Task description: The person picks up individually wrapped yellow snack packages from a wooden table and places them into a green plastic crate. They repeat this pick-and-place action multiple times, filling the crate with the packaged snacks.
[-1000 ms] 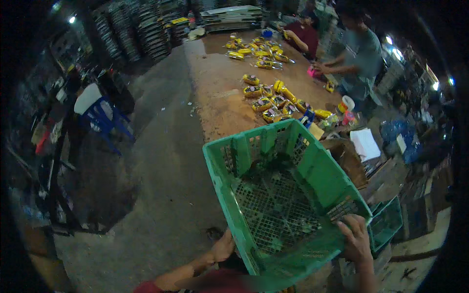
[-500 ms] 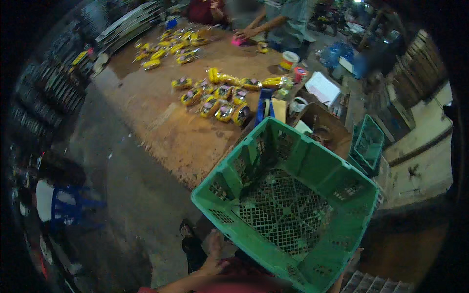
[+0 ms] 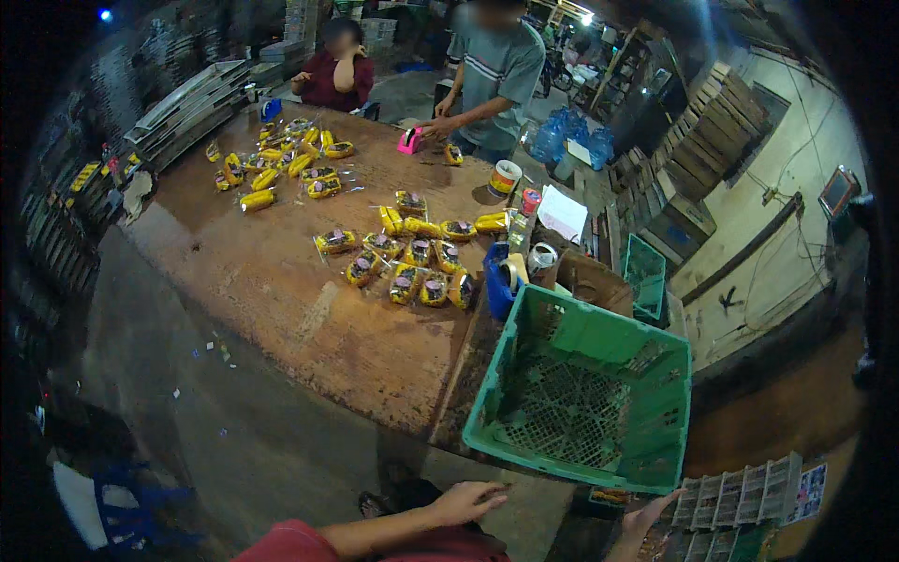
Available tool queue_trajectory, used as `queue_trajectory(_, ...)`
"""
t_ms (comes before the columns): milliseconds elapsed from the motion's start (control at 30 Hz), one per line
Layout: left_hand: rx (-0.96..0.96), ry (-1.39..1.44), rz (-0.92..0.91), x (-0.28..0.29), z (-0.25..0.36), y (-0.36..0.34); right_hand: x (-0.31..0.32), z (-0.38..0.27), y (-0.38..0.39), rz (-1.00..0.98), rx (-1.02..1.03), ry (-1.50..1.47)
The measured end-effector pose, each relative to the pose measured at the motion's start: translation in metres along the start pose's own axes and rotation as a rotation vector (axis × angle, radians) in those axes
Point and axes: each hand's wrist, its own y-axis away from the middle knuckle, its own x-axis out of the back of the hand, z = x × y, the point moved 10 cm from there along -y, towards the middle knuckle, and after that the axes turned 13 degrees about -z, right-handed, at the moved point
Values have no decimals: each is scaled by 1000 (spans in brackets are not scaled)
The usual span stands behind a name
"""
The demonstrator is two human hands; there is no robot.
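A green plastic crate (image 3: 571, 398) with latticed floor and walls rests at the near right corner of the wooden table (image 3: 375, 342), tilted so that its inside shows; nothing lies in it. My left hand (image 3: 468, 503) is off the crate, below its near left corner, with the fingers stretched out and nothing in them. Just under the crate's near right corner is my right hand (image 3: 646, 517), fingers extended by the rim; whether they touch it I cannot make out.
Several yellow wrapped packs (image 3: 419, 253) lie mid-table, more at the far left. A person at the far side has a hand by a pink tape dispenser (image 3: 409, 140); another sits beyond. A blue tape dispenser (image 3: 499, 281) stands behind the crate. A slatted rack (image 3: 740, 496) is at lower right.
The crate has gone forward from close to my body onto the table corner. My left hand has come away from its side. The view has tilted up, showing more of the two people.
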Motion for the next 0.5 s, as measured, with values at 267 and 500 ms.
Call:
queue_trajectory(267,70,-82,137,175,-22,86,-124,-94,50,628,661,1127)
queue_trajectory(500,297,-167,578,378,-42,143,-464,16,60,-301,935,955)
